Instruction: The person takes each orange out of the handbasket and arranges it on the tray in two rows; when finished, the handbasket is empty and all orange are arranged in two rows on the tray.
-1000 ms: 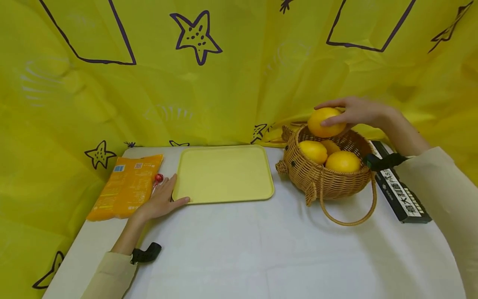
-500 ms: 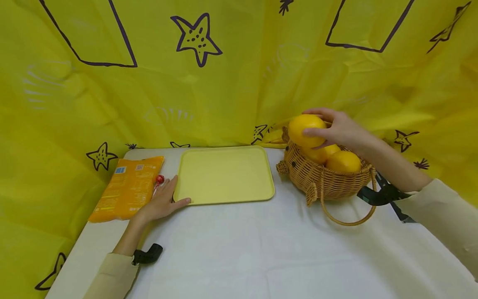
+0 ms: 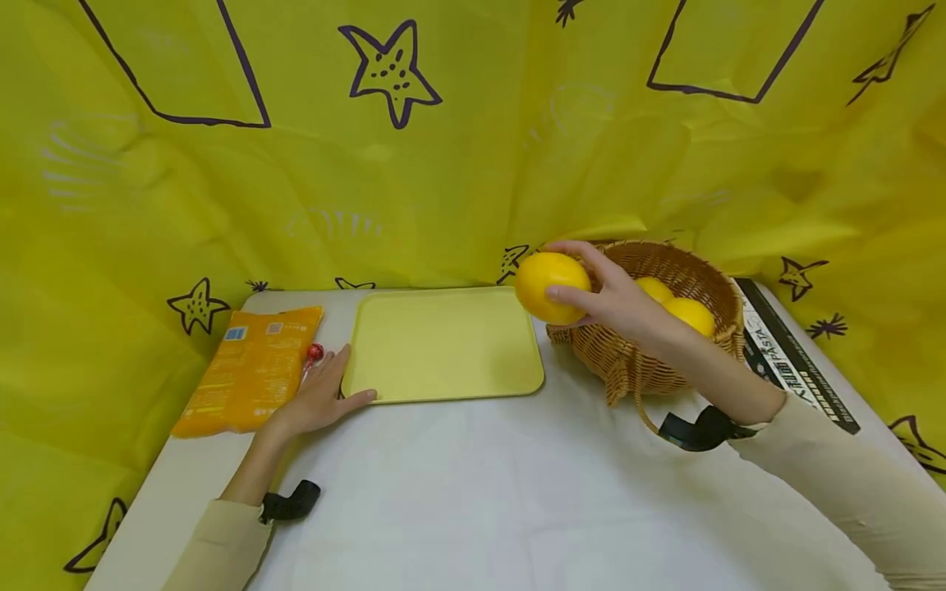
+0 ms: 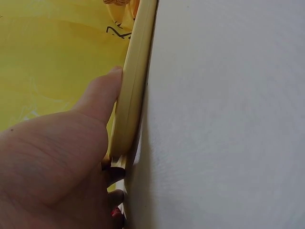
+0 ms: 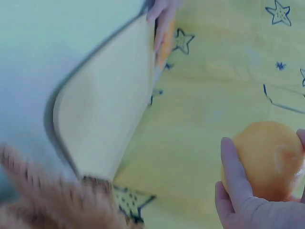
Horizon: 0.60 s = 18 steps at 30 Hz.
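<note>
My right hand [image 3: 613, 300] grips an orange [image 3: 550, 287] between thumb and fingers. It is raised above the table, near the right edge of the pale yellow tray [image 3: 443, 345]. In the right wrist view, the fingers are curled around the round orange [image 5: 267, 160]. Behind the hand stands a brown wicker basket [image 3: 695, 267] with more oranges [image 3: 689, 316] inside, partly hidden by the forearm. My left hand [image 3: 321, 398] rests at the tray's front left corner, fingers straight along its left side. The left wrist view shows the thumb against the tray's rim [image 4: 128, 95].
Left of the tray lies an orange packet [image 3: 251, 369], with a red-wrapped lollipop [image 3: 314, 352] beside the left fingers. A dark pasta box [image 3: 798, 353] lies right of the basket. A yellow patterned cloth [image 3: 458, 189] hangs behind the white table [image 3: 443, 492].
My right hand has carried the orange leftward and down, from over the basket to beside the tray's right edge. The left hand has stayed at the tray corner.
</note>
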Tool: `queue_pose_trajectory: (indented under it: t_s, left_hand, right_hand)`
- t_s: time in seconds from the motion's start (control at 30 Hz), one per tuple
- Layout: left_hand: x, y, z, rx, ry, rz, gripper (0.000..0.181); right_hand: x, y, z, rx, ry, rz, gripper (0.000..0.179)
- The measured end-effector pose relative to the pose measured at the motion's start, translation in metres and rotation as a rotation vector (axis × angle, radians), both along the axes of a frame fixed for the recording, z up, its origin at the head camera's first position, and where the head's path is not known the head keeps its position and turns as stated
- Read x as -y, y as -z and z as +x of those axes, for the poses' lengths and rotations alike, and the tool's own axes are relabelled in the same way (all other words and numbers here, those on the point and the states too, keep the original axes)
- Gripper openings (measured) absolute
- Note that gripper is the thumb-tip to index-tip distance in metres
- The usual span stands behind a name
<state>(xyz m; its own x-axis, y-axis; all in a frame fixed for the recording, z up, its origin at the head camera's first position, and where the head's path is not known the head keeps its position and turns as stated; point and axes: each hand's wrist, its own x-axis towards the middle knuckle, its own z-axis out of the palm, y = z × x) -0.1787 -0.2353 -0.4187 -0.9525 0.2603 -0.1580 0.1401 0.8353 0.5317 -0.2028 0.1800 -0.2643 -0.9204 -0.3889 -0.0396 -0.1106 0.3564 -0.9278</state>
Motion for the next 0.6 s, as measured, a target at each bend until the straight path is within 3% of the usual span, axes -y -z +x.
queue_pose_trajectory:
  t_s: [0.17, 0.6]
  left_hand:
    - [0.001, 0.001, 0.001, -0.004, 0.005, -0.010, 0.102]
    - [0.001, 0.001, 0.000, 0.007, -0.001, -0.005, 0.103]
  right_hand:
    - [0.017, 0.018, 0.004, 0.024, -0.048, -0.021, 0.062]
    - [0.055, 0.052, 0.007, 0.042, -0.002, -0.129, 0.058]
